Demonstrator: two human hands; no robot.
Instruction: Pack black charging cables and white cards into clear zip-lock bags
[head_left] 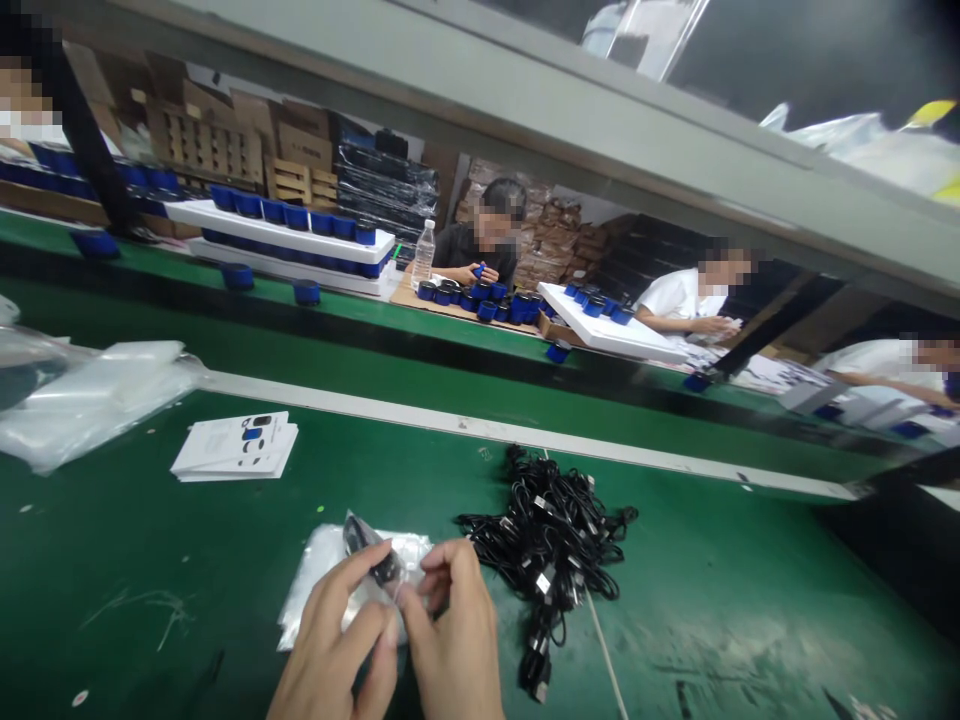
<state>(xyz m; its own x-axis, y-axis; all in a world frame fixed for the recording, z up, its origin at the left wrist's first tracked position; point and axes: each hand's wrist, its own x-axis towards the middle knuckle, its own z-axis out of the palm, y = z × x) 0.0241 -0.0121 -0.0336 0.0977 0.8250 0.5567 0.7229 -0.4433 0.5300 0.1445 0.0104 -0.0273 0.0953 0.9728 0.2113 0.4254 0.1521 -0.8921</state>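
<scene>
Left hand (330,640) and right hand (454,630) pinch a clear plastic bag (315,585) holding black cable (367,548).

Two hands (330,640), one plastic bag (319,570), one pile of black cables (547,540), one stack of leaflets (236,445).

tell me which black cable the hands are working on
The small coiled one against the clear plastic bag, between the left hand and right hand. The others lie in a tangled pile on the green bench, away from both hands.
</scene>
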